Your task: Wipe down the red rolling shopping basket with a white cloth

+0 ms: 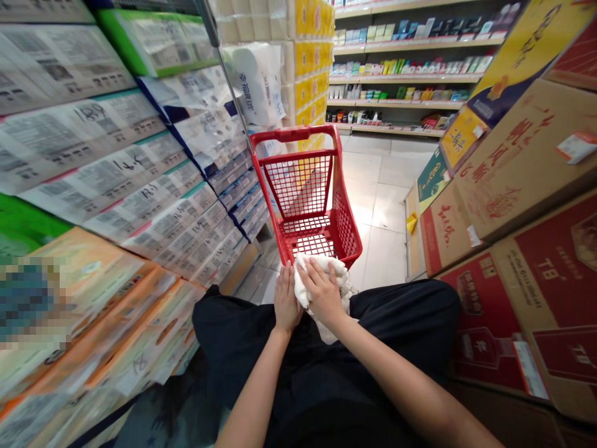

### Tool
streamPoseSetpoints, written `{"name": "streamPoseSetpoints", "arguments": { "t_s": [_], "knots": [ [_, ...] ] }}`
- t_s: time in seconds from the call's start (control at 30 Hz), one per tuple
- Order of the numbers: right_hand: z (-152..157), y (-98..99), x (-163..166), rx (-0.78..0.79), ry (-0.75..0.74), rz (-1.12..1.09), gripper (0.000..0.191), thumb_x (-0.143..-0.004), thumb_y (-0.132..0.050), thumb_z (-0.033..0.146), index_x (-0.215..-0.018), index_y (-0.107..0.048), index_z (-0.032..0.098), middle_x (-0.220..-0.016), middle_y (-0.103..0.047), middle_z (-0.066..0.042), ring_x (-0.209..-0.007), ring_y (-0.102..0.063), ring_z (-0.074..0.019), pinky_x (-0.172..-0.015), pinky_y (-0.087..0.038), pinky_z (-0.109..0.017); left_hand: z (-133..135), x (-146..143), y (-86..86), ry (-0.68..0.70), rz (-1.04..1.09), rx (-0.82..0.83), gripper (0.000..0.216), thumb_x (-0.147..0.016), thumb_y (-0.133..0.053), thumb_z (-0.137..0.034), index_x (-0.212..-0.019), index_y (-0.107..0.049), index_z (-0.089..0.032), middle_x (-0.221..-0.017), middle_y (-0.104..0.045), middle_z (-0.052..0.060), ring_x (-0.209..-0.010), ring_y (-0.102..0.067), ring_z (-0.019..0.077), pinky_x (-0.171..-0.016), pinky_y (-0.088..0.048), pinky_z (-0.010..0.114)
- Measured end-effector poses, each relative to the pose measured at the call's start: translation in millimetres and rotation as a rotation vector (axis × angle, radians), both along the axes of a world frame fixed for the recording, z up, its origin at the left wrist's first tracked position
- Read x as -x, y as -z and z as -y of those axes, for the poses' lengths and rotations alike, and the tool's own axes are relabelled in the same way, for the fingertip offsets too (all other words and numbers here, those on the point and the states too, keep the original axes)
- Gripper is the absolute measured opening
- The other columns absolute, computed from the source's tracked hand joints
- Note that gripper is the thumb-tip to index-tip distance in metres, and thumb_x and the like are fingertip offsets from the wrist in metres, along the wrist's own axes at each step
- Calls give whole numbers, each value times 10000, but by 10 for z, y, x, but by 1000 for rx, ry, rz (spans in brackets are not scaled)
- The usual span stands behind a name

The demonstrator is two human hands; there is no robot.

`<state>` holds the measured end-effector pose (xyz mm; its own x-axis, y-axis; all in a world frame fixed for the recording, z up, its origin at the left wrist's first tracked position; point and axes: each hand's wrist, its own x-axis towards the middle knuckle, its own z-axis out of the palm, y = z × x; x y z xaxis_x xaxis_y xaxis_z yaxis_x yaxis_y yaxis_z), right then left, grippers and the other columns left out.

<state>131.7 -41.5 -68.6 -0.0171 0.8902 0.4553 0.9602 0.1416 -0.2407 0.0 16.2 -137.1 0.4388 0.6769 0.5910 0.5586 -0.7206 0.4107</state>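
A red shopping cart (pixel 311 186) stands in the aisle just in front of me, its basket tilted toward me. A white cloth (pixel 342 277) is bunched on the cart's near rim. My right hand (pixel 321 292) lies on top of the cloth, its fingers pressed down on it. My left hand (pixel 285 298) rests beside it on the cloth's left edge, fingers together and curled over it. My dark trousers fill the lower middle of the view.
Stacked packs of paper goods (pixel 140 186) wall the left side. Cardboard boxes (pixel 522 205) are piled on the right. A tiled floor (pixel 387 199) runs ahead to shelves of small goods (pixel 405 68) at the back. The aisle is narrow.
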Motion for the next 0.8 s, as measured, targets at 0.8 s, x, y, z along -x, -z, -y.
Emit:
{"name": "streamPoseSetpoints", "arguments": {
  "t_s": [0.8],
  "knots": [
    [27, 80, 15, -41, 6, 6, 601, -903, -457, 114, -1483, -395, 263, -1528, -442, -44, -1448, -341, -189, -1218, 66, -486, 1, -4, 22, -5, 35, 35, 706, -962, -446, -243, -1573, -95, -206, -1618, -249, 144, -1512, -185, 265, -1189, -282, 490]
  ]
}}
